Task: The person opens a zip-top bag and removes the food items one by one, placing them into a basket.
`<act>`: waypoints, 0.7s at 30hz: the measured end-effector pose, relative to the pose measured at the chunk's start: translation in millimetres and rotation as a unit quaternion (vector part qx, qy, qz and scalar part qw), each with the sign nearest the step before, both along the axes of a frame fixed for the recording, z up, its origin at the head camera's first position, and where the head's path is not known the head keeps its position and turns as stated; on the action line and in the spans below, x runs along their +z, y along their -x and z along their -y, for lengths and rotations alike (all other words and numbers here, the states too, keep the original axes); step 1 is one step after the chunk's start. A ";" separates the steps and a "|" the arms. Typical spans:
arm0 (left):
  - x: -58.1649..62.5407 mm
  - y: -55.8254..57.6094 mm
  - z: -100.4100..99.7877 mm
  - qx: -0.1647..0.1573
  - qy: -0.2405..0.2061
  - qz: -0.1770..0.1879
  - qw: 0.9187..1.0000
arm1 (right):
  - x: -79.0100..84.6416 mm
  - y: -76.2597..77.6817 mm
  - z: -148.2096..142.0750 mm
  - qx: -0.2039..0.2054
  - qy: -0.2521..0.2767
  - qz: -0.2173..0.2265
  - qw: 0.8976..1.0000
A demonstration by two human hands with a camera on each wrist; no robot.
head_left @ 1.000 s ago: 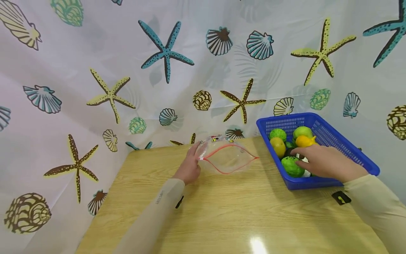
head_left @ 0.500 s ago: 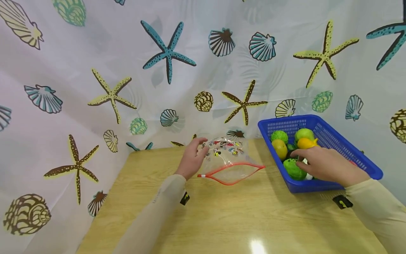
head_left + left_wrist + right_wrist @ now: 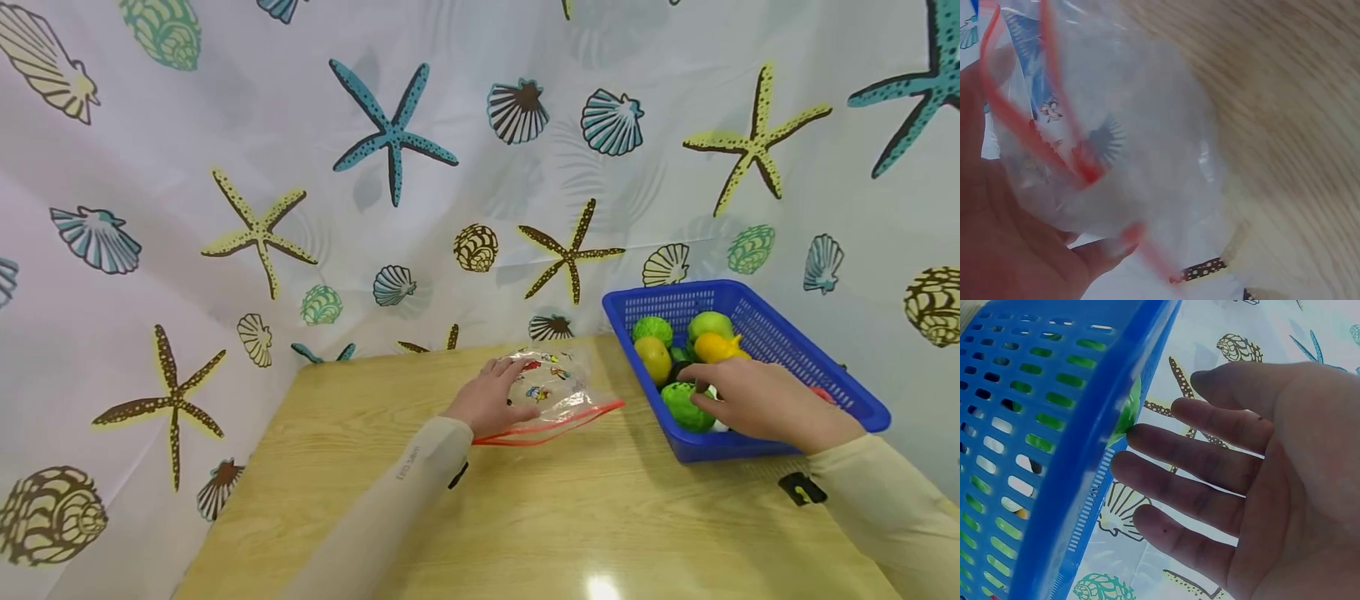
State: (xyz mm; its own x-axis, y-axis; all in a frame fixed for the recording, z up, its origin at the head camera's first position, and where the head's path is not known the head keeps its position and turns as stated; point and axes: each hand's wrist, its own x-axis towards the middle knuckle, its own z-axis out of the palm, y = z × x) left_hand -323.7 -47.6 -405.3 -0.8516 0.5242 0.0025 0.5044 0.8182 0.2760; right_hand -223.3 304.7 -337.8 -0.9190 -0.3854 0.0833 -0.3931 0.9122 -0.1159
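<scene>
A clear zip bag printed with small cartoon figures lies on the table, its red zip edge facing the person and slightly parted. My left hand rests on the bag's left side, fingers spread forward and the thumb near the zip. In the left wrist view the bag looks cloudy and blurred beside the palm. My right hand hovers over the front of the blue basket, fingers loosely bent and holding nothing. Just beside its fingertips sits a green cabbage-like ball.
Inside the basket are more toy-like fruits and vegetables: a yellow gourd shape, a yellow-green round fruit, a bumpy green one and a pale green one. A white curtain with starfish and shells hangs behind the wooden table.
My left hand has moved right and down onto the bag. The bag has gone from standing puffed open to lying flatter, its mouth narrower. My right hand has stayed over the basket.
</scene>
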 end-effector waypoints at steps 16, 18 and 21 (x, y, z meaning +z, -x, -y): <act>8.4 2.0 5.8 -0.021 -0.033 -0.060 0.997 | 17.7 3.8 24.6 0.021 -0.012 -0.053 0.998; 11.6 0.8 5.3 -0.020 -0.038 -0.076 0.996 | 23.5 5.6 28.8 0.024 -0.013 -0.055 0.998; 15.6 0.0 4.8 -0.017 -0.052 -0.092 0.994 | 32.7 12.0 34.8 0.036 -0.013 -0.057 0.998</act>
